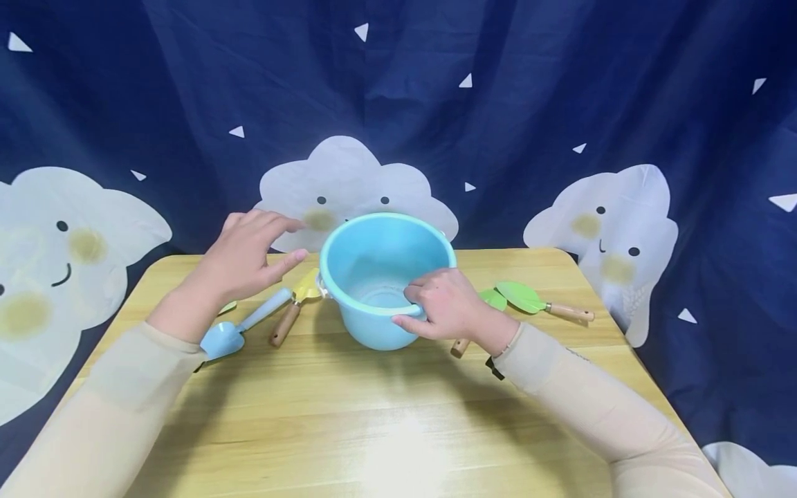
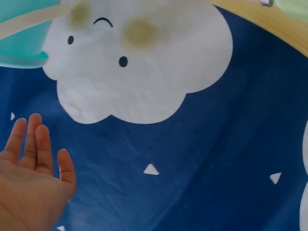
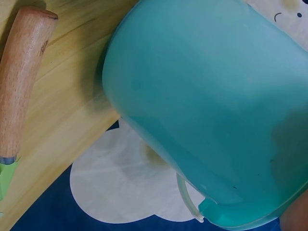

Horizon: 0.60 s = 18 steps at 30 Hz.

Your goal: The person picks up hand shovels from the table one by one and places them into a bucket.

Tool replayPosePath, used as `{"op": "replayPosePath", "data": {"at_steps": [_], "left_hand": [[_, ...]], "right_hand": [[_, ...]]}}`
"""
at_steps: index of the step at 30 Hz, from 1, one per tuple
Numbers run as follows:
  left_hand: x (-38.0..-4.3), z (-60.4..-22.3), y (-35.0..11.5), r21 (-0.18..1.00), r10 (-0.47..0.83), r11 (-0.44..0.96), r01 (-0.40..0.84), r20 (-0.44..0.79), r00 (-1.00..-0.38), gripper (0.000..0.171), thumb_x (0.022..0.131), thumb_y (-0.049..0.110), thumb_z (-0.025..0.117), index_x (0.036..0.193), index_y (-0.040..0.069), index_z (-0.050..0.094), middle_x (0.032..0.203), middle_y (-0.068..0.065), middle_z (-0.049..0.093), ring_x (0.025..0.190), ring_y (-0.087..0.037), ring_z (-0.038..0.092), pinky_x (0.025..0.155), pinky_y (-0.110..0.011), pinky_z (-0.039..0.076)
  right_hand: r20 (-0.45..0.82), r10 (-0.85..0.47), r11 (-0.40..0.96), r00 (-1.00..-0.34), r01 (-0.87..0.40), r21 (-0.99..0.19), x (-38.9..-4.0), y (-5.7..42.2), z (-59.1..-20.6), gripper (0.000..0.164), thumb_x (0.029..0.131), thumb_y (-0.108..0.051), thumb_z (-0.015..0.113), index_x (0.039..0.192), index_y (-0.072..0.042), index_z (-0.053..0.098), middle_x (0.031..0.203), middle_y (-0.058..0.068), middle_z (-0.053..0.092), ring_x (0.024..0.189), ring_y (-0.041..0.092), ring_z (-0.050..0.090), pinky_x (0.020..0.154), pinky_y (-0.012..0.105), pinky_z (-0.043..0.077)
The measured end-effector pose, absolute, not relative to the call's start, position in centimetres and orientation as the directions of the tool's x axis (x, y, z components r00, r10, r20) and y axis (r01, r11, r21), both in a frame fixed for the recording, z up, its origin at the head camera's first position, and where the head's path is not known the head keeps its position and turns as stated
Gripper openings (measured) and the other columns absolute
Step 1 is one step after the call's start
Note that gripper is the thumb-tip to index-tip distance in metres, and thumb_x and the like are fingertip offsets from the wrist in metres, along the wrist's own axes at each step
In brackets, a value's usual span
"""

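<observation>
A light blue plastic bucket (image 1: 376,330) stands upright at the table's middle, its mouth tilted towards me. My right hand (image 1: 447,304) grips its near right rim, fingers over the inside and thumb outside. In the right wrist view the bucket's wall (image 3: 192,91) fills most of the picture, and only a sliver of the hand shows. My left hand (image 1: 252,254) hovers left of the bucket, fingers extended and thumb apart, touching nothing. The left wrist view shows that hand (image 2: 33,178) palm visible, near the bucket's white handle (image 2: 29,23).
Left of the bucket lie a blue trowel (image 1: 224,340) and a yellow shovel with a wooden handle (image 1: 286,324). To the right is a green trowel (image 1: 521,296); another green tool (image 1: 494,299) is partly hidden by my right hand. A dark blue cloud-print curtain (image 1: 411,90) hangs behind the table (image 1: 299,415).
</observation>
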<state>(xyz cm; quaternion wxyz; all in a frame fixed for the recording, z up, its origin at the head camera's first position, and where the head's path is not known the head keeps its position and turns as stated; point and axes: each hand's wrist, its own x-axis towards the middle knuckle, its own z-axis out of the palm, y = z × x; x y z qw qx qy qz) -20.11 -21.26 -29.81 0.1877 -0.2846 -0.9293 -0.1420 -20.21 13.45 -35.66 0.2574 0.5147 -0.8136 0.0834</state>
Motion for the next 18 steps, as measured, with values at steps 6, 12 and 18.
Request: {"op": "replayPosePath", "data": {"at_steps": [6,12,18], "left_hand": [[-20.7,-30.5,-22.2,0.207,0.422,0.824,0.528,0.399,-0.814,0.050,0.099,0.046,0.056,0.131,0.007,0.060,0.131,-0.012,0.061,0.120,-0.035,0.049,0.097,-0.056,0.029],[-21.6,-31.6,-22.5,0.248,0.393,0.829,0.502,0.380,-0.837,0.049,0.100,0.044,0.057,0.133,0.007,0.059,0.133,-0.013,0.059,0.121,-0.035,0.047,0.097,-0.055,0.028],[-22.4,-32.8,-22.3,0.292,0.361,0.834,0.469,0.354,-0.863,0.051,0.100,0.045,0.055,0.133,0.007,0.059,0.135,-0.014,0.059,0.123,-0.036,0.046,0.098,-0.055,0.028]], "right_hand": [[0.508,-0.790,0.462,-0.344,-0.878,0.124,-20.1,13.7,-35.7,0.063,0.099,-0.067,0.020,0.061,-0.019,0.034,0.055,-0.009,0.031,0.047,0.008,0.025,0.045,0.025,0.022],[0.512,-0.784,0.469,-0.351,-0.875,0.119,-19.8,14.4,-35.5,0.062,0.100,-0.066,0.022,0.061,-0.020,0.033,0.055,-0.009,0.030,0.048,0.007,0.024,0.045,0.025,0.022],[0.517,-0.772,0.487,-0.370,-0.867,0.106,-19.4,15.0,-35.4,0.062,0.099,-0.067,0.022,0.061,-0.019,0.033,0.055,-0.009,0.029,0.048,0.008,0.025,0.045,0.026,0.023]]}}
